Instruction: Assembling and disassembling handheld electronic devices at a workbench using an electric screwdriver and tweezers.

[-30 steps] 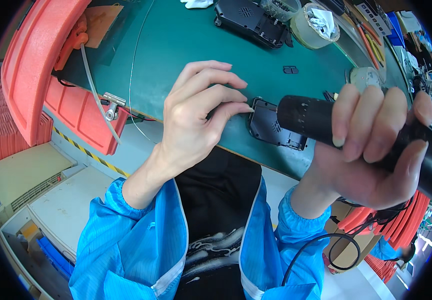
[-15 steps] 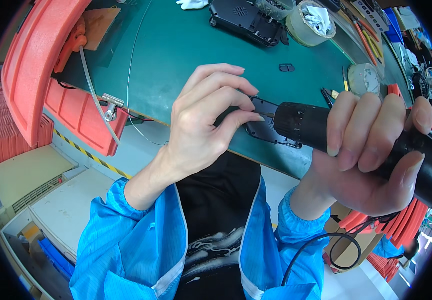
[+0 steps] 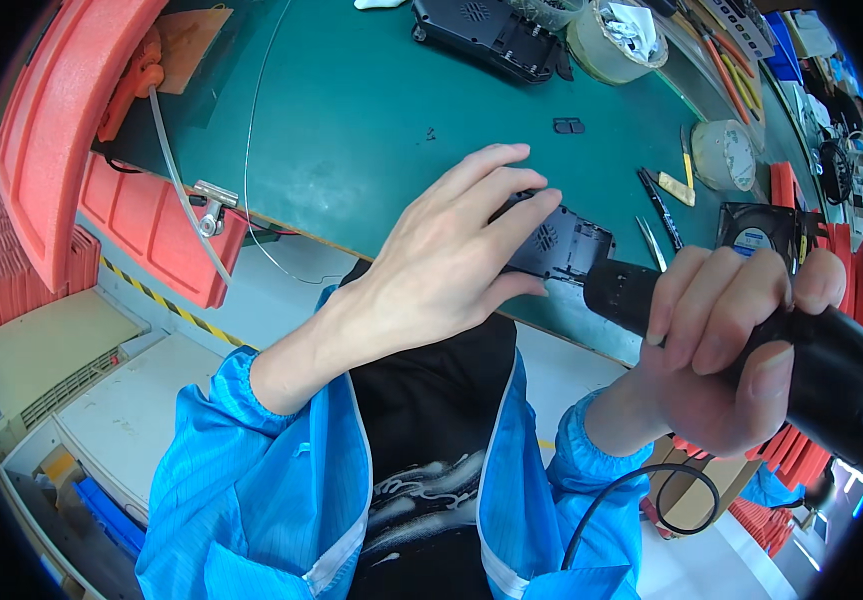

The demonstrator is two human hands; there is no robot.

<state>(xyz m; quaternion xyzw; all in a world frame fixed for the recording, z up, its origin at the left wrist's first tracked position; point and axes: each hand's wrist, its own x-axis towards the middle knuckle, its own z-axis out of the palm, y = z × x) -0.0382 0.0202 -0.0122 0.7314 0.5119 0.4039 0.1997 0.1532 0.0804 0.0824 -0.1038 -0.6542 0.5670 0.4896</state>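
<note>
In my right hand (image 3: 720, 335) is a black electric screwdriver (image 3: 620, 296), my fingers wrapped round its thick body. Its nose points left, just off the near right corner of a small black plastic housing (image 3: 574, 246) with a round speaker grille. That housing lies on the green work mat by the table's near edge. My left hand (image 3: 457, 235) spans its left end, thumb along the near edge and fingers over the far one, hiding part of it. The driver's bit cannot be made out.
A larger black housing (image 3: 487, 35) lies at the back beside a white tub (image 3: 617, 45). Tweezers (image 3: 651, 243), a black pen (image 3: 660, 205) and a round tape roll (image 3: 725, 156) are at the right. Tiny dark screws (image 3: 431, 133) and a small black part (image 3: 569, 126) dot the mat.
The screwdriver has backed off the housing, toward the lower right. My left hand has gone from pinching by the driver's tip to spanning the housing, which has turned and shifted right.
</note>
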